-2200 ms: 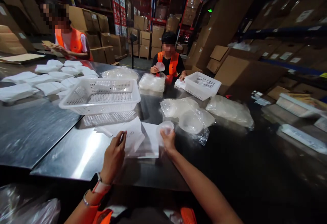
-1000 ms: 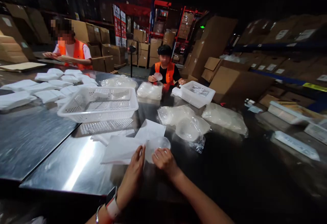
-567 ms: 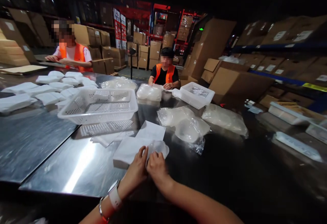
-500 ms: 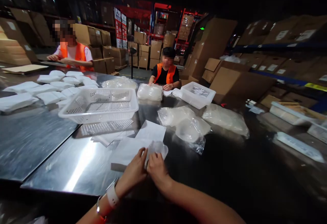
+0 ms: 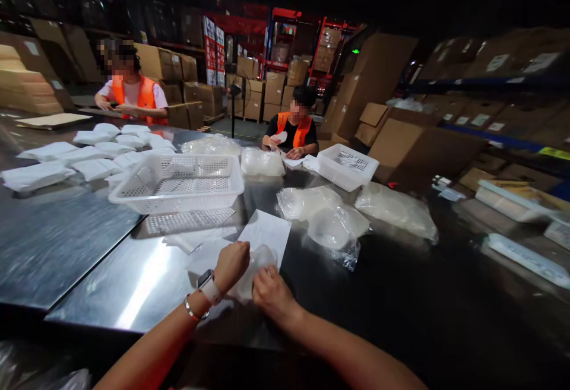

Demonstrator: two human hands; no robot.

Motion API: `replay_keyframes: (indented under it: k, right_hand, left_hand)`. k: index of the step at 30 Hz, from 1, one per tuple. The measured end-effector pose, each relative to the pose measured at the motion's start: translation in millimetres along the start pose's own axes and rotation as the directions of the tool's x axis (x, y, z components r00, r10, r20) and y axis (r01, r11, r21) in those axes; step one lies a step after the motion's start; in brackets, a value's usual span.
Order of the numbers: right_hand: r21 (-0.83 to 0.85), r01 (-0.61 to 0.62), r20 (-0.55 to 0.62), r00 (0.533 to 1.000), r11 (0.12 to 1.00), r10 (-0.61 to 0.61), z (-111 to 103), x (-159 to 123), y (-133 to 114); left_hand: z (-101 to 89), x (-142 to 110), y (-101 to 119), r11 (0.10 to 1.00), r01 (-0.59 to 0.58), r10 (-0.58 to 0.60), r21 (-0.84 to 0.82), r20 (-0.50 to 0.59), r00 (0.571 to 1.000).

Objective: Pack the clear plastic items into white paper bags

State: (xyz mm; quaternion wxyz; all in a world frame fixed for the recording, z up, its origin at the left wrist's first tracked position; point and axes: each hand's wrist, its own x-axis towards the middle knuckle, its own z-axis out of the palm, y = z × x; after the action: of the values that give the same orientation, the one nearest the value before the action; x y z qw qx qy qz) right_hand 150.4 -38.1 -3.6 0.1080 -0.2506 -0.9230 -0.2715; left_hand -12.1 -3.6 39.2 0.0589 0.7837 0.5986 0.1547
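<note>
- the left hand (image 5: 231, 265) is closed in a loose fist on the near middle of the steel tabletop (image 5: 71, 241); it pinches the edge of a thin white pouch (image 5: 207, 256) that lies under it.
- the right hand (image 5: 271, 292) is just right of it, fingers curled, and it grips a clear plastic piece (image 5: 258, 262) which sits between the two hands, partly inside the pouch.
- a flat white paper sheet (image 5: 267, 232) lies on the tabletop just behind the hands, touching the clear piece.
- a big white basket (image 5: 178, 185) with holes stands further back on the left, and many white packets (image 5: 89, 152) are spread at the far left.
- clear bags (image 5: 329, 215) with stacked clear pieces lie to the right of the sheet, not touching the hands.
- a smaller white basket (image 5: 347, 167) stands at the far side, in front of a seated person in an orange vest (image 5: 296, 132); this person holds a small round piece.
- another person in an orange vest (image 5: 129, 96) sits at the far left.
- cardboard boxes (image 5: 414, 140) stand behind on the right.
</note>
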Motion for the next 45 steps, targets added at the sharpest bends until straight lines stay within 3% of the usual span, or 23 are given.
replay_keyframes:
  k: [2,5,8,14,19,24,27,29,30,32,33,35,38,41,43,45]
  right_hand:
    - [0.055,0.114,-0.149,0.983,0.992,-0.104,-3.5,-5.0,8.1]
    - [0.231,0.304,-0.364,0.908,0.924,-0.207,-12.0,-15.0,20.1]
    - [0.417,0.429,-0.412,0.875,0.801,-0.253,-17.7,-23.9,26.2]
    - [0.661,0.359,-0.385,0.916,0.659,-0.113,-11.7,-33.7,27.2]
    - [0.544,0.341,-0.388,0.912,0.766,-0.131,-6.9,-38.4,34.0]
    - [0.606,0.249,-0.368,0.93,0.755,-0.011,5.9,-41.8,36.7]
    - [0.585,0.233,-0.373,0.928,0.777,0.003,16.3,-40.5,36.8]
    - [0.546,0.244,-0.398,0.917,0.801,-0.008,22.1,-38.4,36.3]
    - [0.536,0.245,-0.405,0.914,0.808,-0.009,24.3,-37.3,35.9]
    - [0.545,0.229,-0.405,0.914,0.807,0.014,27.3,-35.4,35.0]
    - [0.558,0.221,-0.404,0.914,0.8,0.029,28.3,-34.8,34.6]
    - [0.583,0.227,-0.412,0.91,0.78,0.043,29.7,-34.5,33.9]
    - [0.613,0.205,-0.369,0.928,0.763,0.047,31.2,-36.3,34.1]
    - [0.654,0.135,-0.271,0.961,0.744,0.064,32.4,-38.4,35.7]
    - [0.652,0.11,-0.242,0.968,0.75,0.069,32.2,-36.6,36.3]
    - [0.582,0.061,-0.187,0.981,0.811,0.06,30.1,-29.7,35.4]
  left_hand:
    - [-5.7,6.4,-3.7,1.0,-0.001,0.001,-0.001,0.017,1.0]
    - [-17.2,9.9,-5.5,0.996,-0.082,0.085,-0.042,0.061,0.995]
    - [-24.9,3.1,-2.2,0.967,-0.236,0.245,-0.101,0.093,0.965]
    - [-22.2,-17.9,0.4,0.903,-0.428,0.43,-0.049,0.099,0.897]
    - [-15.3,-17.3,-7.4,0.841,-0.54,0.537,0.023,0.076,0.84]
    - [-12.1,-10.2,-3.5,0.787,-0.615,0.61,0.045,0.088,0.787]
    - [-9.8,-9.8,0.4,0.777,-0.628,0.625,0.024,0.08,0.776]
    - [-4.7,-16.1,-0.1,0.815,-0.579,0.578,0.018,0.026,0.815]
    - [-0.4,-22.0,-1.5,0.859,-0.512,0.512,0.014,-0.033,0.858]
    - [11.4,-37.9,-6.2,0.955,-0.294,0.282,-0.044,-0.183,0.942]
    - [18.4,-46.8,-8.9,0.981,-0.166,0.138,-0.103,-0.236,0.962]
    - [32.1,-62.8,-13.6,0.967,0.059,-0.115,-0.248,-0.217,0.97]
    - [45.4,-73.9,-14.9,0.854,0.269,-0.302,-0.446,-0.005,0.953]
    - [48.3,-71.4,-9.0,0.768,0.316,-0.33,-0.557,0.078,0.941]
    - [48.1,-68.7,-3.8,0.745,0.294,-0.336,-0.599,0.044,0.941]
    - [48.8,-68.1,-0.1,0.759,0.255,-0.338,-0.598,-0.027,0.941]
